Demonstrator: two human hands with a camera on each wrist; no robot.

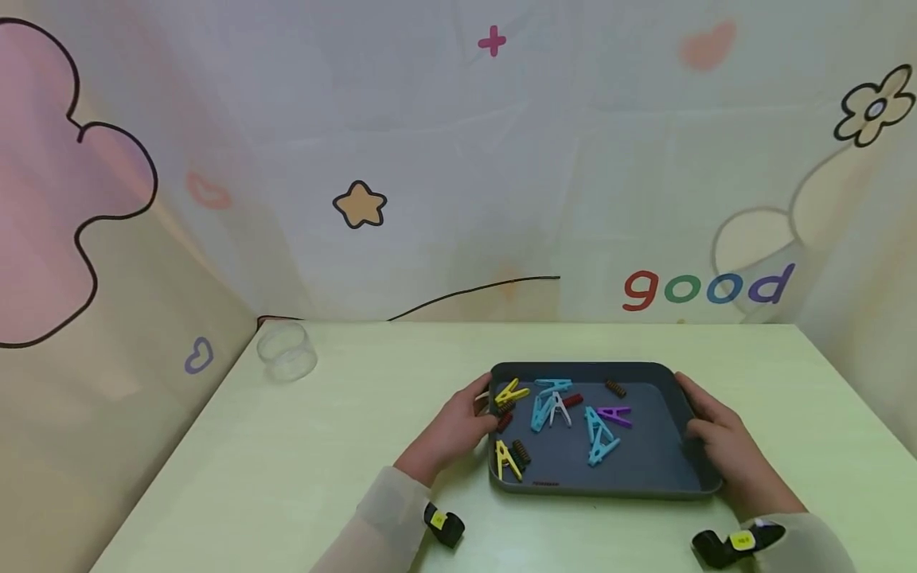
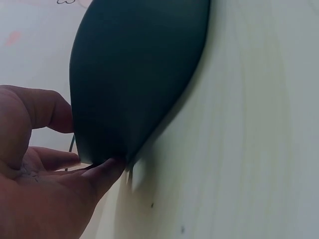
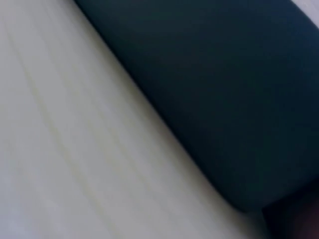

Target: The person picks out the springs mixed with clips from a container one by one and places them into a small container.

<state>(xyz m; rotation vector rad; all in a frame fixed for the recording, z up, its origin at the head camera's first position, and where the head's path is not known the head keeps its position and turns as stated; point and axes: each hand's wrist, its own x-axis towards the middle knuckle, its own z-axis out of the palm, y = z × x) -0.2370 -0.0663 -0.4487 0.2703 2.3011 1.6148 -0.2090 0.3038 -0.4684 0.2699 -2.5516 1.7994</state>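
Observation:
A dark grey tray (image 1: 659, 458) is held between my hands over the table. At its left side, my left hand (image 1: 453, 430) grips the rim; the left wrist view shows that hand (image 2: 55, 189) pinching the tray's edge (image 2: 134, 74). My right hand (image 1: 738, 454) grips the opposite side, thumb over the rim. In the tray lie yellow clothes pegs (image 1: 507, 460), light blue pegs (image 1: 600, 438), a white peg (image 1: 559, 409), a purple peg (image 1: 614, 415) and small ridged brown pieces (image 1: 614, 387). Only the tray's dark outside (image 3: 219, 89) shows clearly in the right wrist view.
A clear round container (image 1: 288, 352) stands at the table's far left corner. The pale table (image 1: 301, 477) meets a printed cloth backdrop (image 1: 444, 159) behind and at both sides.

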